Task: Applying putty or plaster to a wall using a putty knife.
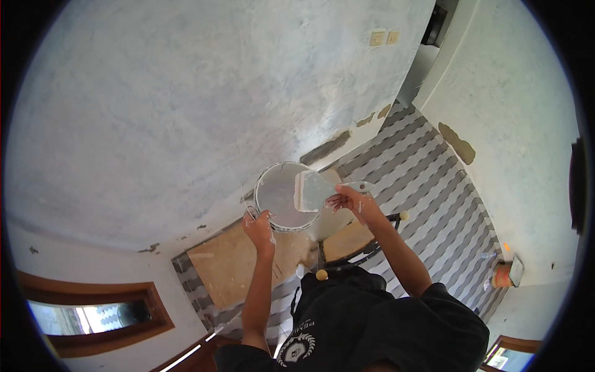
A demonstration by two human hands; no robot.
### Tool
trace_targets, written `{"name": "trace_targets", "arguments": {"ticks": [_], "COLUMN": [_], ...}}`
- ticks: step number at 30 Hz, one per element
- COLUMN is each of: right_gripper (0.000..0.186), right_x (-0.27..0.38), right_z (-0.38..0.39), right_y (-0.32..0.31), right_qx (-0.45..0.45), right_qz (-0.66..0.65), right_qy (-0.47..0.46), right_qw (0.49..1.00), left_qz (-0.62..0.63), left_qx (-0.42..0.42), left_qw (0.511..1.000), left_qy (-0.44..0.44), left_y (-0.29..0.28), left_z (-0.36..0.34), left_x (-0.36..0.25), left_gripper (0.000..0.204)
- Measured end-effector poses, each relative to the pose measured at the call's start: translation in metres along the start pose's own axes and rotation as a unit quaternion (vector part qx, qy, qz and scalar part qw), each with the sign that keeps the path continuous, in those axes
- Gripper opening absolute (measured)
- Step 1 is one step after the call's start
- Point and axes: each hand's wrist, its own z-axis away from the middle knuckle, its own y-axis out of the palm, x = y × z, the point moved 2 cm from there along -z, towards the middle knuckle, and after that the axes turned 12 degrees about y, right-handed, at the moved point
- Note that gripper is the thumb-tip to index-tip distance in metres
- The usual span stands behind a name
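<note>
In my left hand (258, 229) is the near-left rim of a round white bucket (265, 214), my fingers closed on it by the wire handle. Inside the bucket is a pale greyish-white, smooth-looking content. My right hand (350, 201) grips the handle of a wide putty knife (316, 191). Its broad pale-grey blade points left over the bucket's right side, with whitish paste along the edge. White smears mark both hands. Below the bucket's right side stands a dark-framed chair or stool with a tan seat (350, 242).
A patchy whitish wall (186, 111) rises ahead, with bare grey spots near its base and two switch plates (384, 38). A tan board (226, 266) lies on the striped tile floor (427, 180). An orange container (502, 274) stands by the right wall. A wood-framed opening (158, 304) is at lower left.
</note>
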Motion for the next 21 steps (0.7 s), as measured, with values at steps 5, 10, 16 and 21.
{"name": "trace_targets", "arguments": {"ticks": [5,10,16,21], "right_gripper": [0.027,0.027,0.029,0.032], "right_x": [0.022,0.051,0.089,0.149], "right_z": [-0.016,-0.041,-0.129,-0.233], "right_y": [-0.01,-0.015,-0.047,-0.057], "right_qx": [0.01,0.023,0.009,-0.067], "right_qz": [-0.046,-0.052,-0.143,-0.258], "right_qy": [-0.055,-0.09,-0.172,-0.327], "right_qw": [0.997,0.994,0.975,0.906], "left_qz": [0.15,0.134,0.071,-0.092], "left_qx": [-0.059,-0.075,-0.076,-0.003], "left_qw": [0.985,0.986,0.995,0.996], "left_qy": [-0.063,-0.069,0.001,0.018], "left_y": [0.027,0.034,0.031,0.009], "left_z": [-0.021,-0.04,-0.041,-0.031], "left_x": [-0.009,0.011,0.054,0.044], "left_gripper": [0.017,0.013,0.009,0.011]}}
